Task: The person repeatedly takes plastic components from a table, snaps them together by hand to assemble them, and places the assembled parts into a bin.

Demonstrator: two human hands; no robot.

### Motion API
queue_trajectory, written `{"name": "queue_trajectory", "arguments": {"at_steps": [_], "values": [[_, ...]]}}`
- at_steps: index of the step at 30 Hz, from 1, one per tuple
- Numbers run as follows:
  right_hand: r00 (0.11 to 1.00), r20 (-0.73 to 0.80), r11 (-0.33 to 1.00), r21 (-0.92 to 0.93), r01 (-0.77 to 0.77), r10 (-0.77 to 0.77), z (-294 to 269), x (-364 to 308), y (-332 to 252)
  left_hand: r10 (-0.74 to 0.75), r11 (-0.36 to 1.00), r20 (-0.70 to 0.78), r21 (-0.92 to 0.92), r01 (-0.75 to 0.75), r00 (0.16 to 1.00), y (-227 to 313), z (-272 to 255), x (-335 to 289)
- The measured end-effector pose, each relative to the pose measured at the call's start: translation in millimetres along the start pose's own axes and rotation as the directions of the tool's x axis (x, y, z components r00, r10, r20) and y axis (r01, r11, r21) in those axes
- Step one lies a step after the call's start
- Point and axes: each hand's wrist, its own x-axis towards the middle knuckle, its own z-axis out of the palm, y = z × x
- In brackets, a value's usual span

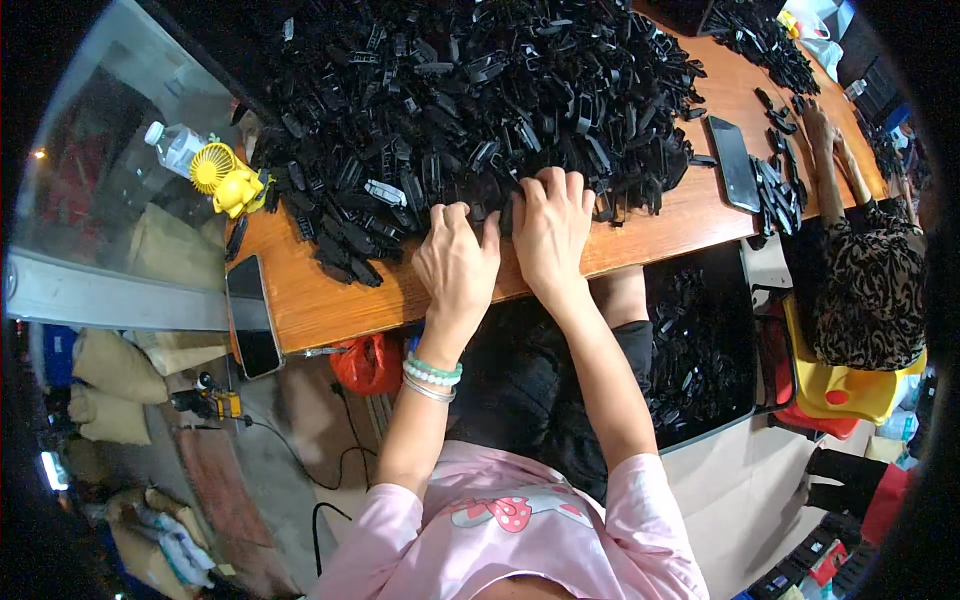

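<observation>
The cluttered workroom is dominated by a long brown wooden table (316, 315). Across its far side spreads a great heap of black plastic pieces (470, 80), small clip-like parts tangled every which way and reaching almost to the front edge. At the right, a co-worker (870, 290) in a patterned top sits with both hands at the same table. Lower down, beside the person's knee, a black tray (715, 425) holds more of these pieces.

The person's left hand (455, 250) and right hand (552, 230) rest side by side at the near edge of the heap, slightly apart, backs upward, fingers bent. The left thumb is stretched forward beside a dark piece (484, 205) between the hands; I cannot tell whether either hand pinches anything.

A dark phone (733, 162) lies right of the heap, another phone (253, 318) at the left corner. Near that corner are a clear bottle (178, 148) and a small yellow fan (232, 180).

Loose pieces could drop off the front if the wrists drag across them. Digging low might make the heap slide, and leftward spill could nudge the corner phone, which seems to overhang the edge.
</observation>
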Motion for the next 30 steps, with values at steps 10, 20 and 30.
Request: {"name": "queue_trajectory", "arguments": {"at_steps": [10, 20, 30], "values": [[0.990, 0.005, 0.939, 0.316, -0.133, 0.139, -16.6, -39.8, 3.2, -0.030, 0.953, -0.033, -0.303, 0.019, 0.999, -35.6, -21.3, -32.4], [0.888, 0.445, 0.023, 0.893, -0.450, 0.114, -66.8, -79.2, -8.1, -0.052, -0.132, 0.575, -0.815, 0.565, 0.817, -21.6, -72.2, -46.4], [0.889, 0.456, 0.197, 0.877, -0.439, -0.044, -102.0, -79.2, -0.1, 0.199, 0.640, 0.424, -0.739, 0.210, 0.884, -1.5, -95.9, -45.4]]}}
